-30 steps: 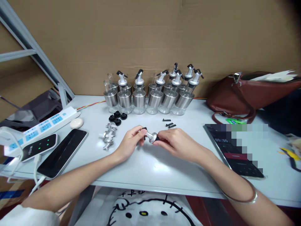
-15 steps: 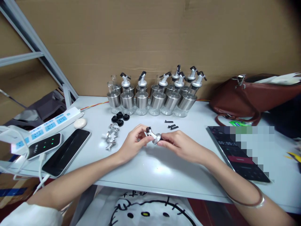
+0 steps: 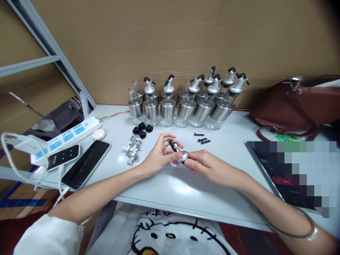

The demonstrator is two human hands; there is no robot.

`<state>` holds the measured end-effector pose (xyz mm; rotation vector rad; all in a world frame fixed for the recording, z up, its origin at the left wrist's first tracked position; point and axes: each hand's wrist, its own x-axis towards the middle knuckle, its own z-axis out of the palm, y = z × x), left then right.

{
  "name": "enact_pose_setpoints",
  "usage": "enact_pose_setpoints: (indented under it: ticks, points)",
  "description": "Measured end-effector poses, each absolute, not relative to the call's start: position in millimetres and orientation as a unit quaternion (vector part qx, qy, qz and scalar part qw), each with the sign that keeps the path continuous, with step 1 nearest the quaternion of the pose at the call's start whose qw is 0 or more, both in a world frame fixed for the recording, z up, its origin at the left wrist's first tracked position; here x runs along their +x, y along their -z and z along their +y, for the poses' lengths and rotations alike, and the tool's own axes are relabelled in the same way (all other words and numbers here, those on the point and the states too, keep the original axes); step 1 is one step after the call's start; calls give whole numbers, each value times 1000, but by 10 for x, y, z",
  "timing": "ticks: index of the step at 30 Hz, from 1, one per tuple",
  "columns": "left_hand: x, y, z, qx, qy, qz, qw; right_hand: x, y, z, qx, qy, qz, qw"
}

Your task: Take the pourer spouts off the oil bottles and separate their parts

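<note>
the pale table (image 3: 156, 191) is carrying everything, with glass-and-steel bottles (image 3: 168, 109) standing along its far side, several wearing spouts. nearer, the left hand (image 3: 160, 154) and the right hand (image 3: 208, 165) are meeting around one silver pourer spout (image 3: 183, 156). its domed collar is now facing further up than a second ago and the left fingers are spreading wider, so the piece seems to be getting turned rather than released. the left thumb is resting at the collar's left edge, the black lever (image 3: 172, 145) rising beside the left fingers; the right hand is pinching narrowly at the lower right, probably on a stopper, though fingers are hiding it. silver spout bodies (image 3: 133, 148) and black stoppers (image 3: 142, 134) are lying left, small black levers (image 3: 205, 141) right.
</note>
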<state>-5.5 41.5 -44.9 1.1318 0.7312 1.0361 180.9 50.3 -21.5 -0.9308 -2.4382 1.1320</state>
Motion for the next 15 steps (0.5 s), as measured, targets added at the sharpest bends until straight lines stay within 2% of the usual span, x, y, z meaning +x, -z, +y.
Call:
enact_pose_setpoints:
  ticks: [6,15]
  points:
    - [-94,490,362,617,-457,343,541,1735,240,442,-350,-358,-858,113]
    - [-157,459,366,692,-399,357,483,1741,189,421,-336,-301,-883,126]
